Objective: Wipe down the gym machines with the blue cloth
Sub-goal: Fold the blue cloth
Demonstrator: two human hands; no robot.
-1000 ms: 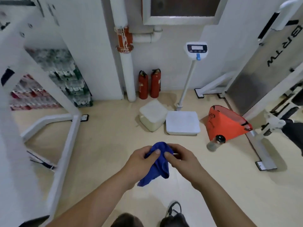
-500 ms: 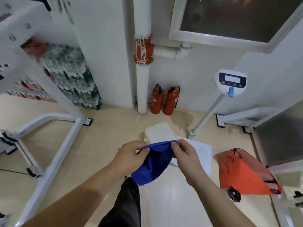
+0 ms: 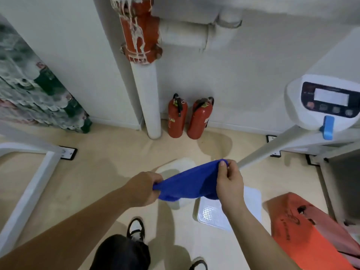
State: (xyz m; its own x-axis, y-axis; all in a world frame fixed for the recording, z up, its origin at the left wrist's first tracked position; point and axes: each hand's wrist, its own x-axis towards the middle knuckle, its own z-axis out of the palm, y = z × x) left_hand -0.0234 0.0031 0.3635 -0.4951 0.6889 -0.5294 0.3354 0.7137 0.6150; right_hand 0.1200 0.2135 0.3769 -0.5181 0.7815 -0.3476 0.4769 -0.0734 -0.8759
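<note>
Beige floor (image 3: pixel 109 172), white wall at back. Landmark = two red fire extinguishers (image 3: pixel 177 115) standing at wall base.

Just L of them: white pipe (image 3: pixel 146 98) running floor to up, red fitting (image 3: pixel 140 30) higher on it. Far L of them: stacked bottle packs (image 3: pixel 39 98), blurred. L and nearer me than them: white machine frame (image 3: pixel 29 191) w/ a black foot pad on the floor.

R of extinguishers: weighing scale, its display head (image 3: pixel 321 100) up at R edge, slanted pole (image 3: pixel 272 149) running down toward me, white platform (image 3: pixel 212 213) on floor. Further R: grey machine panel (image 3: pixel 346 182). R and much nearer me: orange bag (image 3: pixel 303 230) lying on floor. Between extinguishers and me: white tub (image 3: pixel 175 164), mostly hidden behind cloth.

Blue cloth (image 3: pixel 191 182) is held in the air, nearer me than extinguishers, over tub and platform, touching neither as far as I can tell. It's pulled out between both hands; long axis runs L-R, tilted, low end at L, high end at R, middle sagging down.

My left hand (image 3: pixel 144 189): fingers curled round low end of cloth. My right hand (image 3: pixel 229 184): thumb + fingertips pinch the top R edge; wrist covers part of the platform, pole's lower end goes behind this hand.

Bottom of view: my black trouser leg (image 3: pixel 120 252), black/white shoe (image 3: pixel 136 228).
</note>
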